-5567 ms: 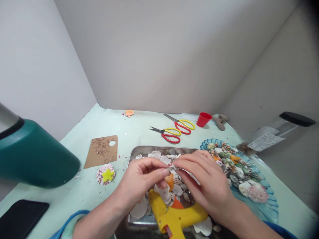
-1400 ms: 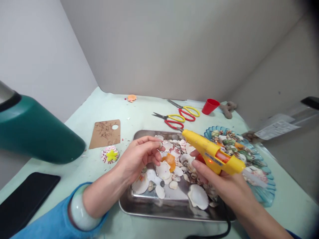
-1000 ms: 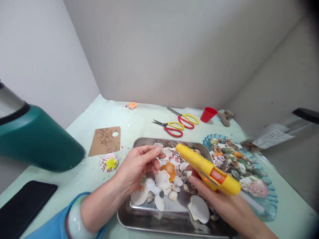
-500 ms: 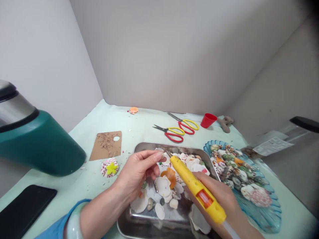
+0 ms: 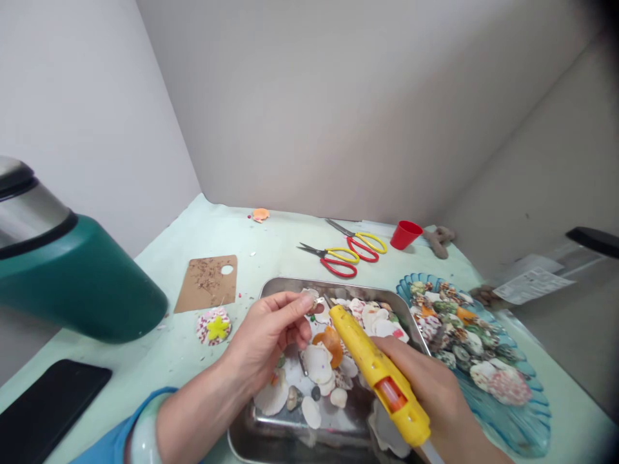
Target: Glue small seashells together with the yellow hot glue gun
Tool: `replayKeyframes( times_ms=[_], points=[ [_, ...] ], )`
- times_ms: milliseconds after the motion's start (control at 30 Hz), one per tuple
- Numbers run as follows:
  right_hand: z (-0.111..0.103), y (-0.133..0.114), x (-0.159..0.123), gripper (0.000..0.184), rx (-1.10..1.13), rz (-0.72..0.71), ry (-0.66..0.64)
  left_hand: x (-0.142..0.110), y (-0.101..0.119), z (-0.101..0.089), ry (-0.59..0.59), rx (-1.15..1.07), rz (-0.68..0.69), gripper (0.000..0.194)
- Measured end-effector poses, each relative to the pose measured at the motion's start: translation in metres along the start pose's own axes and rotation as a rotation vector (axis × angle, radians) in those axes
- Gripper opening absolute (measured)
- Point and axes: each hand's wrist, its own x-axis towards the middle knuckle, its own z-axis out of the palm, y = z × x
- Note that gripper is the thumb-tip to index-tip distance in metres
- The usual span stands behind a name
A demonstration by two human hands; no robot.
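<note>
The left hand pinched a small pale piece over the tray; the right hand gripped a glue gun near it. A slipping nozzle risked burning the left hand.

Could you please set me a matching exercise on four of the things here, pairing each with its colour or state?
Column one:
1. glue gun
2. cup
3. bottle
4. cardboard piece

Column two:
A. green, with a silver band
B. brown and flat
C. held in the right hand
D. red

Right pairs: 1-C, 2-D, 3-A, 4-B.
</note>
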Motion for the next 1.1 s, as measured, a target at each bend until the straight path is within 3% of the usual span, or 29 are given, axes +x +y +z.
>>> replayKeyframes(
  times_ms=[300, 533, 833, 1100],
  points=[
    [0.0041, 0.0029, -0.0013, 0.025, 0.034, -0.04, 0.005, -0.0002, -0.0002, 0.0005, -0.018, -0.021, 0.001, 0.021],
    [0.0042, 0.0033, -0.0043, 0.026, 0.069, 0.021, -0.061, 0.0, -0.0004, 0.001, -0.011, -0.017, 0.007, 0.019],
    [0.0034, 0.0017, -0.0017, 0.026, 0.024, -0.042, 0.003, -0.0009, -0.0013, 0.0005, 0.005, 0.021, 0.057, 0.022],
    [0.0044, -0.0002, -0.0021, 0.024, 0.019, -0.005, 0.037, -0.0013, -0.0021, -0.0004, 0.023, 0.072, 0.056, 0.021]
  ],
)
